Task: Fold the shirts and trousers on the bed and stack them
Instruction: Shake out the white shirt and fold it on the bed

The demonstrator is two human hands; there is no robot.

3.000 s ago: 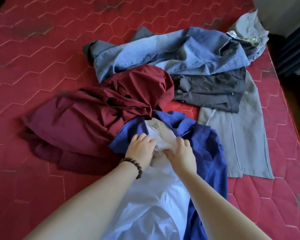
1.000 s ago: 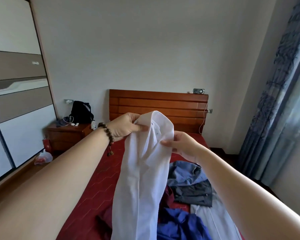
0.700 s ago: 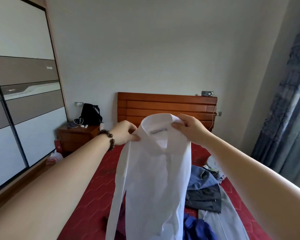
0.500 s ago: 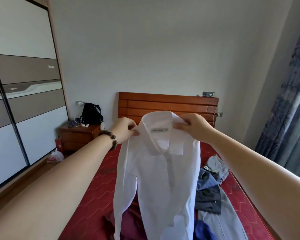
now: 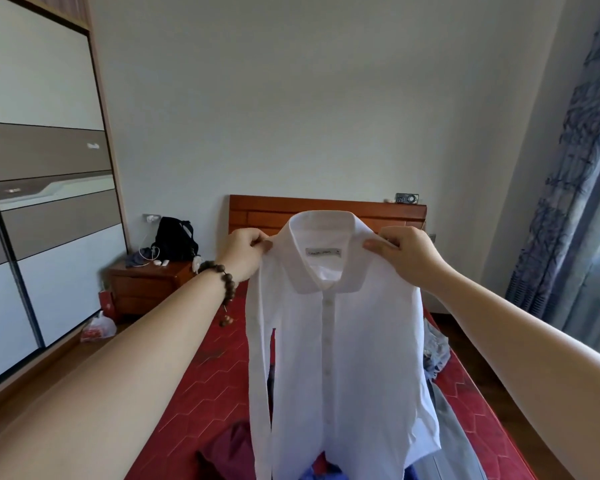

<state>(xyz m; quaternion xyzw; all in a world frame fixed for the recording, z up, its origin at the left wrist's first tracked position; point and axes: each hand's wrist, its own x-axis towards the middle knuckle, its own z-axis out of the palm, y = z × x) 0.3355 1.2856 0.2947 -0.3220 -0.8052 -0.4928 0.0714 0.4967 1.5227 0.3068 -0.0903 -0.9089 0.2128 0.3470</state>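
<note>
At the shoulders of a white shirt, both sets of fingers are pinching cloth: the left hand, at about nine o'clock from the collar, nips the left shoulder seam between thumb and curled fingers, and the right hand, at three o'clock, nips the right shoulder the same way. A beaded bracelet circles the left wrist. The shirt hangs upright in the air between the hands, collar up with its label showing, buttoned front facing the camera, one sleeve dangling along its left edge. Its hem hangs over the red bed. Below it, at six o'clock, lie a maroon garment and a bit of blue garment; grey clothes lie at four o'clock. Beyond, at twelve o'clock, stands a wooden headboard. A nightstand with a black bag sits at ten o'clock, a wardrobe at nine, and a curtain at two.
</note>
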